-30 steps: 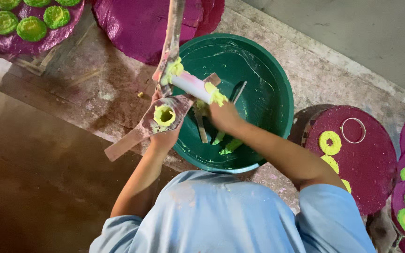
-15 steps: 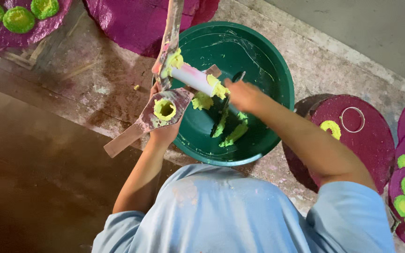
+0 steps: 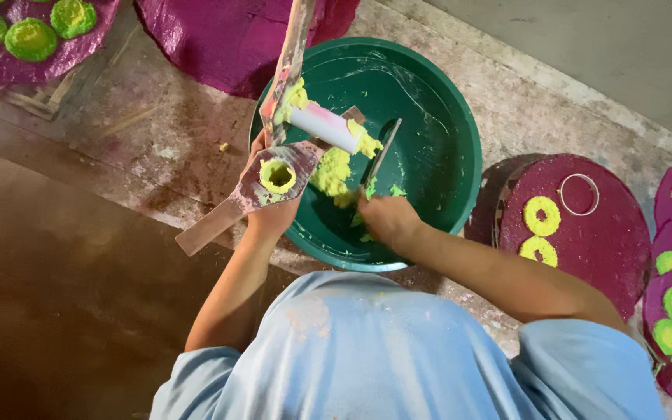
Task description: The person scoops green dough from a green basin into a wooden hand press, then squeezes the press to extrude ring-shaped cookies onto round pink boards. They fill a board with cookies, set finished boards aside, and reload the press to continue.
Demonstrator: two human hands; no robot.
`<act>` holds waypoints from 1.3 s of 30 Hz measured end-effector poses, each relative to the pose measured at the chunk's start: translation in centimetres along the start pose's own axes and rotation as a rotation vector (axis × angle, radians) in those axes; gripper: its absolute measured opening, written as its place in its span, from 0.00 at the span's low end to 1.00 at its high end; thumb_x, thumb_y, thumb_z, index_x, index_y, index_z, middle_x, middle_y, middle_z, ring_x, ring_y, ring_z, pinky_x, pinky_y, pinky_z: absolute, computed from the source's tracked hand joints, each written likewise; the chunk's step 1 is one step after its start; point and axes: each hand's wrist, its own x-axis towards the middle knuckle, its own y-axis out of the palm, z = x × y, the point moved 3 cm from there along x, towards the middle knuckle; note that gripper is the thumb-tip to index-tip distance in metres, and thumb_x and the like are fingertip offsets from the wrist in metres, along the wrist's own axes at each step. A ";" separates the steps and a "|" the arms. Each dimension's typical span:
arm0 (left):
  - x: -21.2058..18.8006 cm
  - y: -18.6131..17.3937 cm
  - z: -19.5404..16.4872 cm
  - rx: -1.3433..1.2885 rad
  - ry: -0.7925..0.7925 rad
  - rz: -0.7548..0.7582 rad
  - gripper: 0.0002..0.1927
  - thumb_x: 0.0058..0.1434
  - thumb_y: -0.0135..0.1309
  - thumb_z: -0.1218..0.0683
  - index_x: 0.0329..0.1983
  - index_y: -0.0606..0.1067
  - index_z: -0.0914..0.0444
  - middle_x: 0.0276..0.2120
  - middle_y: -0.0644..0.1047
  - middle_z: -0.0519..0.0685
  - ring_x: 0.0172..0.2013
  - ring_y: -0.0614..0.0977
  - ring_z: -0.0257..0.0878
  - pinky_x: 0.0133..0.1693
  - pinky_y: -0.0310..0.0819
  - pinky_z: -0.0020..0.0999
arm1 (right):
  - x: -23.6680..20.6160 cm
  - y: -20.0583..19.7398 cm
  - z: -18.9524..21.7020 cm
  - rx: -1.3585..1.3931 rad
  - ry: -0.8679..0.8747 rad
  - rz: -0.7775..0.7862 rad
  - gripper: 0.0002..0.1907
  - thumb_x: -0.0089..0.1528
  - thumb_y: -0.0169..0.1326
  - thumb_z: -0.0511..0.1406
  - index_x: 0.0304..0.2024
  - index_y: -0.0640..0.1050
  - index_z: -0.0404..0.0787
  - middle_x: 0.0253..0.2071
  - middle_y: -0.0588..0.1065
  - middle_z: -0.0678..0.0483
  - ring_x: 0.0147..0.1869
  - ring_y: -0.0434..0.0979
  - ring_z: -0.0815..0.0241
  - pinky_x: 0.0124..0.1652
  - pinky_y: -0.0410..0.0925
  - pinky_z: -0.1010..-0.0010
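A wooden press [image 3: 254, 183] with a round hole packed with yellow dough sits over the near-left rim of the green basin [image 3: 445, 148], gripped from beneath by the left hand [image 3: 270, 218]. Inside the basin, the right hand [image 3: 386, 218] is clenched on a flat scraper [image 3: 379, 155] beside a lump of yellow dough [image 3: 336, 167]. Right of the basin, two yellow rings [image 3: 540, 214] and a metal ring [image 3: 579, 194] lie on a magenta round board [image 3: 585, 249].

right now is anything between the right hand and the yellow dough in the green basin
Nothing visible. The right hand is down inside the green basin, right beside the yellow dough. The knife it grips stands alongside the dough, not blocking it.
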 end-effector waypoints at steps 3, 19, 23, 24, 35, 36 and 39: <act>0.7 0.3 -2.1 0.144 0.116 0.036 0.22 0.69 0.62 0.62 0.64 0.69 0.68 0.55 0.80 0.51 0.58 0.79 0.36 0.63 0.72 0.36 | -2.2 -1.3 -0.8 0.029 -0.006 0.124 0.20 0.59 0.53 0.33 0.54 0.76 0.38 0.37 0.80 0.44 0.42 0.82 0.46 0.39 0.74 0.56; 1.2 3.6 -7.5 0.961 0.436 0.423 0.33 0.54 0.70 0.47 0.59 0.74 0.63 0.60 0.76 0.55 0.47 0.80 0.50 0.44 0.77 0.44 | -7.3 -18.5 -2.1 0.247 -0.319 -0.135 0.13 0.61 0.52 0.42 0.41 0.83 0.44 0.27 0.76 0.54 0.31 0.76 0.59 0.30 0.69 0.64; -0.4 4.0 -5.0 0.456 -0.029 0.570 0.39 0.49 0.71 0.51 0.63 0.70 0.64 0.55 0.78 0.53 0.52 0.80 0.45 0.53 0.75 0.39 | -8.2 -15.4 3.9 -0.397 -0.310 -0.330 0.08 0.59 0.53 0.38 0.38 0.77 0.41 0.28 0.74 0.54 0.30 0.80 0.55 0.28 0.71 0.64; -1.0 3.7 -4.5 0.188 -0.161 0.587 0.37 0.50 0.70 0.54 0.64 0.70 0.63 0.55 0.79 0.51 0.53 0.80 0.40 0.55 0.75 0.34 | -8.9 -15.3 4.5 -0.469 -0.414 -0.449 0.08 0.58 0.54 0.38 0.38 0.77 0.42 0.28 0.74 0.55 0.29 0.79 0.57 0.28 0.70 0.67; 1.2 0.3 -3.3 0.339 -0.130 0.350 0.25 0.61 0.61 0.58 0.62 0.73 0.62 0.54 0.80 0.49 0.52 0.82 0.36 0.55 0.79 0.31 | -15.0 -24.3 2.0 -0.090 -0.279 -0.529 0.11 0.60 0.54 0.35 0.45 0.79 0.47 0.25 0.71 0.57 0.26 0.78 0.56 0.22 0.67 0.61; 1.2 0.7 -4.0 0.380 -0.112 0.333 0.26 0.61 0.61 0.58 0.63 0.72 0.61 0.54 0.80 0.48 0.52 0.82 0.36 0.55 0.79 0.30 | -14.7 -24.1 1.8 -0.017 -0.306 -0.531 0.11 0.61 0.54 0.36 0.46 0.80 0.48 0.25 0.71 0.56 0.26 0.78 0.55 0.21 0.67 0.59; 1.2 1.9 -6.5 0.577 0.092 0.432 0.32 0.57 0.62 0.55 0.66 0.68 0.63 0.57 0.77 0.51 0.54 0.80 0.40 0.54 0.74 0.34 | -13.8 -22.9 -0.3 0.037 -0.206 -0.403 0.08 0.60 0.54 0.41 0.40 0.81 0.53 0.27 0.75 0.59 0.27 0.79 0.49 0.25 0.69 0.56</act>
